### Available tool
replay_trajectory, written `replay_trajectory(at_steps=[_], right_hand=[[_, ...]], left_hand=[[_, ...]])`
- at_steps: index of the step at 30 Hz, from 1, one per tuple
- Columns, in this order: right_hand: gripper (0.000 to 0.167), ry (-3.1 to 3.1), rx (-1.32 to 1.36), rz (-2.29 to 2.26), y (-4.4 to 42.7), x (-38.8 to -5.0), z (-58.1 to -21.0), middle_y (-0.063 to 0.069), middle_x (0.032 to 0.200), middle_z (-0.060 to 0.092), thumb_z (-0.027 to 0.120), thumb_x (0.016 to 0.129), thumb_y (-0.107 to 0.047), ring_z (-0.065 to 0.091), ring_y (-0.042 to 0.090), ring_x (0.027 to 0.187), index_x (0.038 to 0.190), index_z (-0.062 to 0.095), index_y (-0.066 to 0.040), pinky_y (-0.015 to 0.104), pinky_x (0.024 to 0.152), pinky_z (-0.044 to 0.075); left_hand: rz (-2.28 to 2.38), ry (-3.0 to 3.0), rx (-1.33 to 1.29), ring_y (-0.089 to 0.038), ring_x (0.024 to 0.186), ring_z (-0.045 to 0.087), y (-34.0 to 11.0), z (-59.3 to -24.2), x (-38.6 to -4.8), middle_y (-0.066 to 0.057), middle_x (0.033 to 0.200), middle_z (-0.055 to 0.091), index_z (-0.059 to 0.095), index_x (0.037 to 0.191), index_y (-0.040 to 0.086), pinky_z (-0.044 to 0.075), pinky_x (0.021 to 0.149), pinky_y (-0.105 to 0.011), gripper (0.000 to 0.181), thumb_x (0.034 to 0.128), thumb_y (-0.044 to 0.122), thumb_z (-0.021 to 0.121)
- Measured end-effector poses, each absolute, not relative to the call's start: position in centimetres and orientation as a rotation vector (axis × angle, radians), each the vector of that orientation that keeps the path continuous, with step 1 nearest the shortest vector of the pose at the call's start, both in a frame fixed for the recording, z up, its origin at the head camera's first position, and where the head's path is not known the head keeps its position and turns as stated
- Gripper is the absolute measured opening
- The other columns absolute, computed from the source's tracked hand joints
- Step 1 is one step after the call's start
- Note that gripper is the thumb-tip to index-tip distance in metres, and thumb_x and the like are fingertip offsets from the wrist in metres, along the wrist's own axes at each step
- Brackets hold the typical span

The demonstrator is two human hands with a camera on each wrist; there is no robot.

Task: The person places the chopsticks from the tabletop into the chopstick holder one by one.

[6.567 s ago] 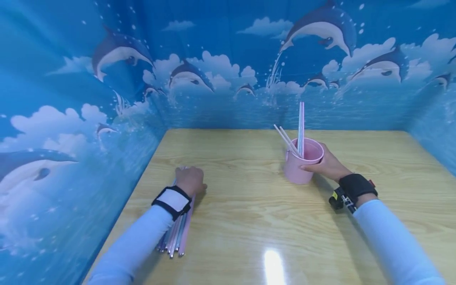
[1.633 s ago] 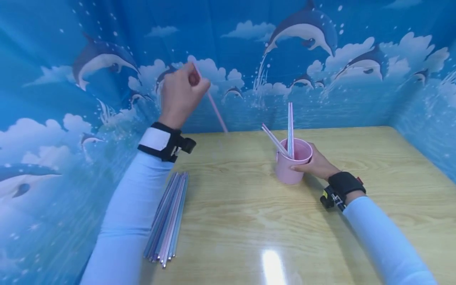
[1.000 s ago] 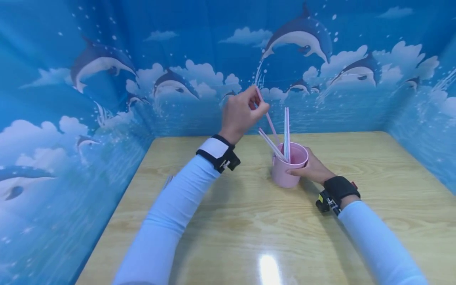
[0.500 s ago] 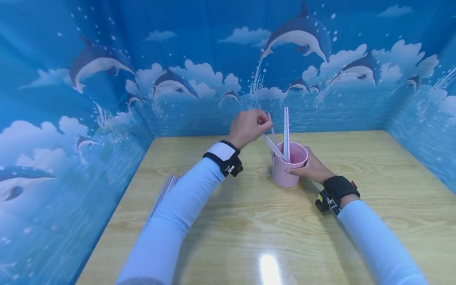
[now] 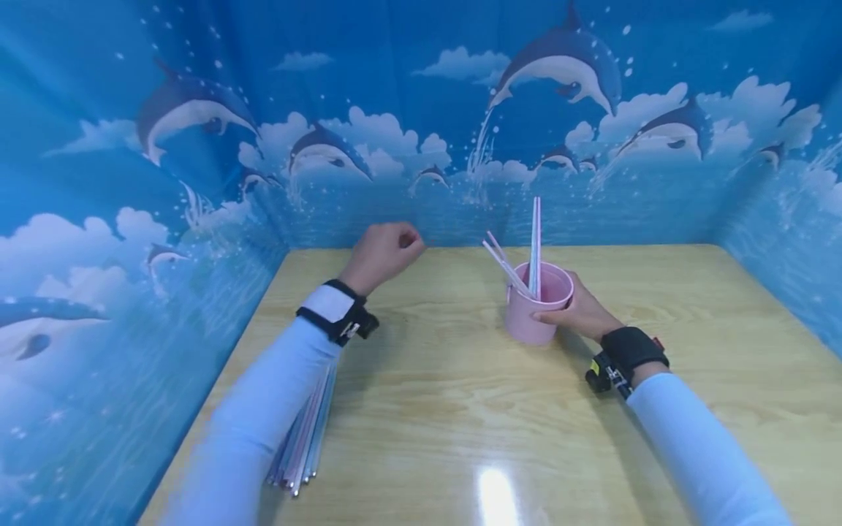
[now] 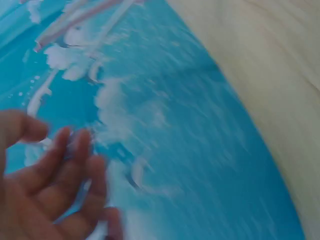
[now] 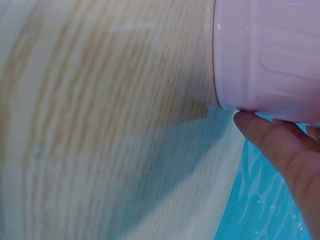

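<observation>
A pink cup (image 5: 526, 321) stands upright on the table at the right in the head view. Several pastel chopsticks (image 5: 536, 245) lean in it, some upright and some tilted left. My right hand (image 5: 588, 310) grips the cup's right side; the right wrist view shows a finger (image 7: 275, 140) against the cup wall (image 7: 270, 55). My left hand (image 5: 387, 256) hovers left of the cup, its fingers loosely curled and holding nothing. Blurred chopsticks (image 6: 75, 22) show beyond the left hand (image 6: 55, 187) in its wrist view. A bundle of chopsticks (image 5: 305, 438) lies partly under the left forearm.
A wood-grain table (image 5: 447, 409) spans the foreground, with a bright glare spot near its front. A blue dolphin-print curtain (image 5: 421, 88) encloses the back and both sides. Black wrist cameras are strapped to both wrists.
My left hand carried a pink chopstick from the bundle to the cup, let it go inside, and has drawn back left. The right hand keeps its grip on the cup.
</observation>
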State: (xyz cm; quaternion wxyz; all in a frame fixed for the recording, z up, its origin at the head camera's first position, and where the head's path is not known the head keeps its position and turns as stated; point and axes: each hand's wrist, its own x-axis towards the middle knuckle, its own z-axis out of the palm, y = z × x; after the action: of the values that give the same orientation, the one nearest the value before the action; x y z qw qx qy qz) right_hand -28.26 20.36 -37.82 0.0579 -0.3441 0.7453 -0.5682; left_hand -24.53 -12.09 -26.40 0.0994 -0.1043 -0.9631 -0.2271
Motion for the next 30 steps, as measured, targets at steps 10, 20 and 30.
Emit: replay_trajectory(at_steps=[10,20,30], right_hand=[[0.071,2.304,-0.937,-1.730,21.1,-27.0,-38.0,0.014,0.116,0.049,0.068,0.063,0.004,0.046,0.024,0.107,0.125,0.035,-0.003,0.029,0.089,0.038],[0.072,2.393,-0.871,-1.675,21.3,-27.6,-38.3,0.011,0.115,0.049,0.070,0.064,-0.003,0.047,0.018,0.105,0.126,0.034,-0.007,0.026,0.087,0.039],[0.071,2.340,-0.908,-1.684,20.3,-27.8,-37.6,0.013,0.116,0.049,0.069,0.064,0.001,0.046,0.021,0.106,0.126,0.034,-0.004,0.028,0.089,0.038]], left_hand=[[0.040,-3.233,0.090,-0.016,0.050,0.048,-20.4,-34.6,-19.1,0.000,0.050,0.049,0.052,0.052,0.012,0.041,0.070,-0.047,0.035,0.0707,0.040,0.060],[-0.026,-3.295,0.155,-0.015,0.046,0.045,-21.4,-37.0,-17.3,0.000,0.052,0.047,0.052,0.054,0.011,0.034,0.046,-0.031,0.035,0.0679,0.042,0.061],[0.055,-3.337,0.098,-0.016,0.054,0.048,-20.6,-37.4,-17.5,-0.002,0.062,0.052,0.053,0.060,0.012,0.039,0.051,-0.034,0.036,0.0607,0.045,0.066]])
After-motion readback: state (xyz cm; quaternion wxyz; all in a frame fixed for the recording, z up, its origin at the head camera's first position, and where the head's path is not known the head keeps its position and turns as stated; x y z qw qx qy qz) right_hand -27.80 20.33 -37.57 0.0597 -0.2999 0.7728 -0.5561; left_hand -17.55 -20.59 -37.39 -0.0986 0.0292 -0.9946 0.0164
